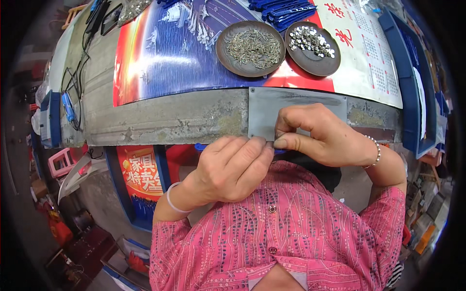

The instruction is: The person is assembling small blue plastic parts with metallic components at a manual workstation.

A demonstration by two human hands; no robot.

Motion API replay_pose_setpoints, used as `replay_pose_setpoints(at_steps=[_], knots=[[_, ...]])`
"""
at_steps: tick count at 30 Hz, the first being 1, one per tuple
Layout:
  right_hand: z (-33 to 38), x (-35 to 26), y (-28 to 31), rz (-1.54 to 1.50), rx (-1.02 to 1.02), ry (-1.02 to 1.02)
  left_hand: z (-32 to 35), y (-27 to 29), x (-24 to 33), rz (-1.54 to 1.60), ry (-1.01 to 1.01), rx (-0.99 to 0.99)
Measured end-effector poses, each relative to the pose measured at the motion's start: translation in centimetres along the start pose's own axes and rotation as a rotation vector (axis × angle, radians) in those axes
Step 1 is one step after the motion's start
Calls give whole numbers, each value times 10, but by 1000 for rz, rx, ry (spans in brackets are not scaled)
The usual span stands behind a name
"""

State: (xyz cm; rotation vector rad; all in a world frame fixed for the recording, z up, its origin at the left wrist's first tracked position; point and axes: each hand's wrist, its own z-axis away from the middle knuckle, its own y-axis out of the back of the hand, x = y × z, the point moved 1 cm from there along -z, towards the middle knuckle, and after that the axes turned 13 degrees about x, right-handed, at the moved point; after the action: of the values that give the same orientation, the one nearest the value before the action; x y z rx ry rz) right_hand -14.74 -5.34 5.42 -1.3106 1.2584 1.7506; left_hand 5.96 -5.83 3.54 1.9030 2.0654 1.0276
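My left hand (236,167), with a white band at its wrist, is closed at the front edge of the workbench. Its fingers wrap round a slim blue piece (200,146), mostly hidden; blue shows at the left of the hand and again under the right thumb. Right against those fingertips, my right hand (318,135) pinches thumb and forefinger together; whatever is between them is too small or hidden to make out. Beneath the right hand lies a grey metal plate (272,104), fixed to the bench edge.
Beyond the plate, a brown dish (222,51) holds thin brass-coloured pins, and another (318,69) holds small shiny round parts. Blue slim pieces (284,12) are heaped behind. A printed poster (194,72) covers the bench. Blue trays (412,97) stand right and below left (112,169).
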Motion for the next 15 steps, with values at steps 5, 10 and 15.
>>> replay_pose_setpoints(at_steps=[5,10,15], knots=[[5,-11,-3,332,7,251,-1,2,0,10,-4,-38],[0,-24,4,399,-106,364,6,1,3,154,132,-39],[6,-13,5,47,-93,108,0,3,10,57,73,-10]])
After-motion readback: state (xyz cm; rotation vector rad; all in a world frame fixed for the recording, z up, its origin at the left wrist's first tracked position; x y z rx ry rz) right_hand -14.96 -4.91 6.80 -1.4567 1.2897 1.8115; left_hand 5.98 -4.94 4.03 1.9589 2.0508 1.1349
